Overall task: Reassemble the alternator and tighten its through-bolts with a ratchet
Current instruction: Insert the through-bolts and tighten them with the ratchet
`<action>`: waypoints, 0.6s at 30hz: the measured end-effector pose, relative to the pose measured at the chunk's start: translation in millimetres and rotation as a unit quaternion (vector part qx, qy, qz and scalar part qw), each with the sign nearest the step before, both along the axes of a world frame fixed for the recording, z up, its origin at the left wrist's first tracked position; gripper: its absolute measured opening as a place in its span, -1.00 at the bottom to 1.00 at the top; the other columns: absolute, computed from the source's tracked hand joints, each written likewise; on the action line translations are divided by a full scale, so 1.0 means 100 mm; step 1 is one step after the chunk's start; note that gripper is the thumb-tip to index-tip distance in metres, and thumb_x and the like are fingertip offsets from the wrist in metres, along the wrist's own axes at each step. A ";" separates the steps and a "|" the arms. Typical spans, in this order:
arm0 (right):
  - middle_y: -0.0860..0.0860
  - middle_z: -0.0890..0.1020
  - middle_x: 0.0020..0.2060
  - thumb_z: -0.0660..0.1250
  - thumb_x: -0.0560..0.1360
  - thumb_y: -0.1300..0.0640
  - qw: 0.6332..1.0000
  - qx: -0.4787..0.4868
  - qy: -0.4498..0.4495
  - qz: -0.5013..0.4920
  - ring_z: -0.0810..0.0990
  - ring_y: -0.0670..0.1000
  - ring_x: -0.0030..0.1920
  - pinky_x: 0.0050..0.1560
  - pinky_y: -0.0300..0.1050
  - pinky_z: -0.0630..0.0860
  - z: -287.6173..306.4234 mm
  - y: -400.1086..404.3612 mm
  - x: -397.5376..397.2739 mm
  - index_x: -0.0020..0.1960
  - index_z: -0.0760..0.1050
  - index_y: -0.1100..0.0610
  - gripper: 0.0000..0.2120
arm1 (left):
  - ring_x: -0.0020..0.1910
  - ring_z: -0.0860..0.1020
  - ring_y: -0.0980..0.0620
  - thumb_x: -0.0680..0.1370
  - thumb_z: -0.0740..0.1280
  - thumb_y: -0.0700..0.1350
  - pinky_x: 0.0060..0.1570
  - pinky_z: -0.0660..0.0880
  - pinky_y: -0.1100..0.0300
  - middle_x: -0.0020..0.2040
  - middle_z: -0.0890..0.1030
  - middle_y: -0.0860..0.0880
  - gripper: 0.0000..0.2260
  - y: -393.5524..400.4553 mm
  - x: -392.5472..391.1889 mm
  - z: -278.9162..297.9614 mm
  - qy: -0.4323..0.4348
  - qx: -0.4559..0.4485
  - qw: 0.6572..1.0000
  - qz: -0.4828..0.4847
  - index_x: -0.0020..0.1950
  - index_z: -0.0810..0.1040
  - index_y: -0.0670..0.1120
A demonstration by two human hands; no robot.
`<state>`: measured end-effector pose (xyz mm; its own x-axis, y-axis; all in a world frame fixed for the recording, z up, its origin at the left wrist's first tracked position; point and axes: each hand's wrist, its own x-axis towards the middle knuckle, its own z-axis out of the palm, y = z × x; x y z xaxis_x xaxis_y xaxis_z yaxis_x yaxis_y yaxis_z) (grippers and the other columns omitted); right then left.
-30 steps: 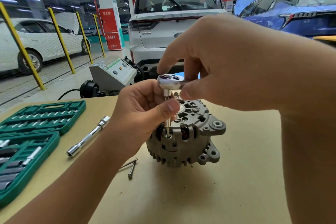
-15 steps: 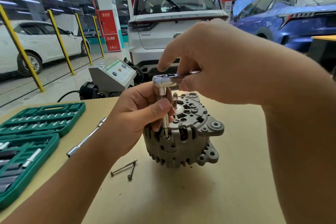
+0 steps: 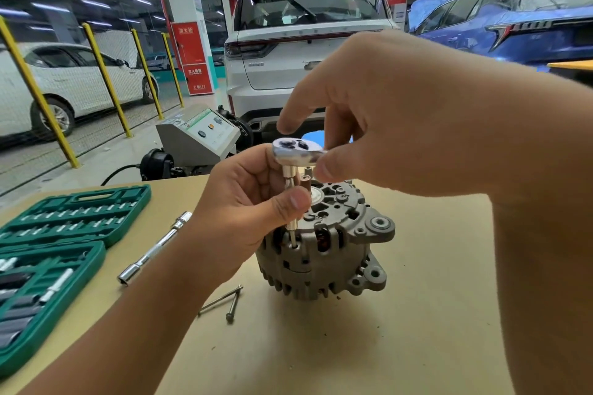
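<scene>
Your left fingers [image 3: 290, 202] pinch the socket shaft under the ratchet [image 3: 296, 151] head; your right hand [image 3: 385, 119] grips the ratchet, index finger raised. The handle is hidden, so that grip is probably a full wrap. The shaft stands upright on a bolt in the alternator [image 3: 324, 253], which sits on the table [image 3: 417, 330]. Two loose bolts [image 3: 229, 301] lie just beside it, an extension bar [image 3: 154, 250] near the open socket case [image 3: 48, 250].

One head-worn wide-angle view, forward and down, close over the table [image 3: 433, 314], parked cars [image 3: 308, 51] beyond.
</scene>
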<state>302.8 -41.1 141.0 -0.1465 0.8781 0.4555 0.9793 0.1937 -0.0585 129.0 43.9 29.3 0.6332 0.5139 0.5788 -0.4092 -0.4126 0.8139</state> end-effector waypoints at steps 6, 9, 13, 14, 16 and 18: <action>-0.19 0.56 -0.21 0.51 0.40 0.12 1.000 0.003 -0.001 -0.002 0.52 -0.11 -0.22 -0.30 -0.12 0.54 -0.01 0.01 0.03 -0.07 0.66 -0.17 -0.80 | -0.27 0.55 0.02 0.50 0.44 -0.02 -0.45 0.37 0.29 -0.22 0.66 0.02 -0.92 0.02 -0.04 0.01 0.023 -0.024 0.999 0.008 -0.04 0.72 0.08; -0.19 0.56 -0.21 0.52 0.40 0.12 1.000 0.005 -0.001 -0.001 0.52 -0.11 -0.22 -0.30 -0.12 0.53 -0.02 0.03 0.01 -0.07 0.66 -0.17 -0.80 | -0.30 0.48 -0.03 0.41 0.58 0.15 -0.47 0.36 0.28 -0.25 0.65 0.00 -0.77 0.01 -0.01 0.00 0.012 -0.011 0.999 0.028 -0.05 0.72 0.06; -0.19 0.56 -0.21 0.52 0.39 0.12 1.000 0.006 -0.001 -0.001 0.52 -0.11 -0.22 -0.31 -0.12 0.53 -0.01 0.04 0.01 -0.08 0.66 -0.17 -0.80 | -0.28 0.59 0.02 0.42 0.56 0.17 -0.44 0.42 0.31 -0.23 0.66 -0.02 -0.76 0.01 -0.02 0.02 0.006 -0.014 1.000 0.011 -0.06 0.70 0.05; -0.19 0.56 -0.22 0.52 0.39 0.11 1.000 0.004 -0.001 -0.002 0.52 -0.11 -0.23 -0.31 -0.12 0.54 -0.01 0.05 0.01 -0.08 0.66 -0.17 -0.80 | -0.27 0.62 0.02 0.43 0.56 0.16 -0.44 0.42 0.31 -0.23 0.66 -0.02 -0.77 0.00 -0.03 0.02 0.005 -0.014 1.000 0.007 -0.06 0.69 0.05; -0.20 0.56 -0.22 0.52 0.39 0.11 1.000 0.007 0.000 -0.004 0.52 -0.11 -0.23 -0.31 -0.12 0.54 -0.01 0.04 0.01 -0.09 0.66 -0.18 -0.80 | -0.27 0.64 0.03 0.42 0.56 0.17 -0.46 0.42 0.32 -0.24 0.67 -0.01 -0.77 -0.01 -0.02 0.03 0.006 -0.014 1.000 0.013 -0.06 0.70 0.07; -0.20 0.56 -0.22 0.52 0.38 0.11 1.000 0.012 -0.004 -0.003 0.53 -0.12 -0.23 -0.32 -0.12 0.53 0.00 0.06 0.02 -0.09 0.66 -0.18 -0.80 | -0.30 0.61 0.05 0.42 0.56 0.18 -0.46 0.42 0.33 -0.25 0.67 0.00 -0.77 -0.02 -0.01 0.02 0.004 -0.002 0.999 0.032 -0.06 0.70 0.08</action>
<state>304.3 -35.3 141.0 -0.1444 0.8682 0.4748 0.9811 0.1882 -0.0458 128.3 42.2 31.0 0.6041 0.5559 0.5710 -0.3751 -0.4339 0.8192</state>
